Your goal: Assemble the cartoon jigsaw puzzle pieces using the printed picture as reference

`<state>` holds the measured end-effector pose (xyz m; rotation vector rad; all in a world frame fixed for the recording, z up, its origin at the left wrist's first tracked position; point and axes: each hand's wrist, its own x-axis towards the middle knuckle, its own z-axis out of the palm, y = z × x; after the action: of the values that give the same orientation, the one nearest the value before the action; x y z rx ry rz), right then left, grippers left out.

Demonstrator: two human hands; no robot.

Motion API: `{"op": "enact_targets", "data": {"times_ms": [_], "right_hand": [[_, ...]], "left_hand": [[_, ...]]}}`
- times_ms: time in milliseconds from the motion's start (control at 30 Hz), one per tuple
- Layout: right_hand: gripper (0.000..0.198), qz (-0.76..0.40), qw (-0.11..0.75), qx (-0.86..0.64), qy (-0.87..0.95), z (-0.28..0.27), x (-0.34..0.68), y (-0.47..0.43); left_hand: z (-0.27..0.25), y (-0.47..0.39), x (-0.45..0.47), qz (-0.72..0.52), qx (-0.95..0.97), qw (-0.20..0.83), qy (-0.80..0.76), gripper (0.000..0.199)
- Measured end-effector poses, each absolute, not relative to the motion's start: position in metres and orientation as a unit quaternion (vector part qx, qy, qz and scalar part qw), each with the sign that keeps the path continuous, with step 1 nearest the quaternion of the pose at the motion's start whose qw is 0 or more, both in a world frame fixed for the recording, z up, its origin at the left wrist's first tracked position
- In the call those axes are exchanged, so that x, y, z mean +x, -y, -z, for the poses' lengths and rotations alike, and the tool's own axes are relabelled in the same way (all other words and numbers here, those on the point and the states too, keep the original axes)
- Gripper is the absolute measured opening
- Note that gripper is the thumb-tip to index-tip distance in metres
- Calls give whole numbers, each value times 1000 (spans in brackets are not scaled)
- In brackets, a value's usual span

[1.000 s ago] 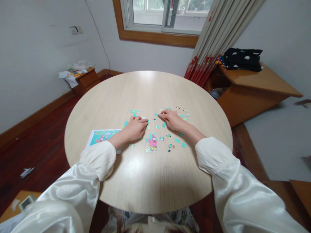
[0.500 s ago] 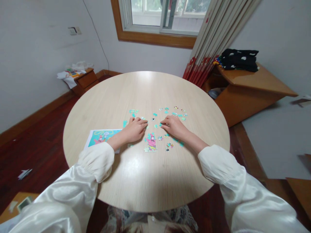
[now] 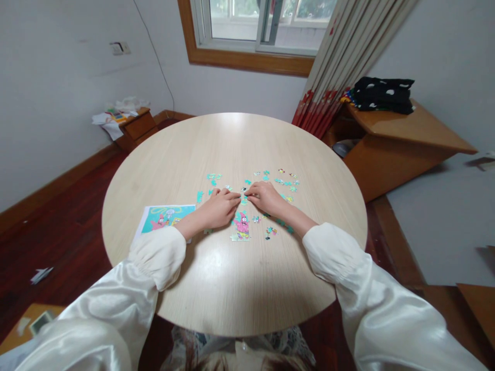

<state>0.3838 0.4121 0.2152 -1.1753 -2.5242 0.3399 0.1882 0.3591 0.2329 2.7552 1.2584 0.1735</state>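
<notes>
My right hand [image 3: 265, 197] is closed in a pinch on a small teal puzzle piece [image 3: 244, 200] above the middle of the loose pieces. My left hand [image 3: 221, 207] comes in from the other side, its fingers pressed together with the tips almost touching the right fingertips. What it holds, if anything, is hidden under the fingers. Just below the hands lies a partly joined puzzle [image 3: 242, 226] showing a pink starfish figure. A picture sheet [image 3: 154, 216] of the cartoon scene rests partly under my left forearm.
Loose puzzle pieces [image 3: 286, 182] are scattered right of the hands, with others [image 3: 214, 178] at the upper left. The round wooden table [image 3: 240, 288] carries everything. Behind it stand a tilted wooden cabinet [image 3: 402, 134] with dark cloth [image 3: 382, 95] and a curtain [image 3: 340, 62].
My right hand has moved left with the teal piece, and my left hand has shifted slightly right, so the fingertips now nearly meet above the joined puzzle.
</notes>
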Motion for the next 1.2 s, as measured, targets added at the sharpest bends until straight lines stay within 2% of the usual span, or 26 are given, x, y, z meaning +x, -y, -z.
{"op": "enact_targets", "data": {"times_ms": [467,633,900,1200], "right_hand": [[19,-126,197,-341,910,-218,393,-400],[23,-118,183,-298,930,-215,399,-385],[24,-83,143,-317,934,-220,415,-375],[26,-99,134,-329,930,-227,444,-364]], "left_hand": [[-234,-364,184,-63,908,56,-411,42],[-234,-365,185,-55,922,67,-376,39],[-230,-365,185,-56,924,50,-376,37],[-233,-364,186,-52,924,40,-377,35]]}}
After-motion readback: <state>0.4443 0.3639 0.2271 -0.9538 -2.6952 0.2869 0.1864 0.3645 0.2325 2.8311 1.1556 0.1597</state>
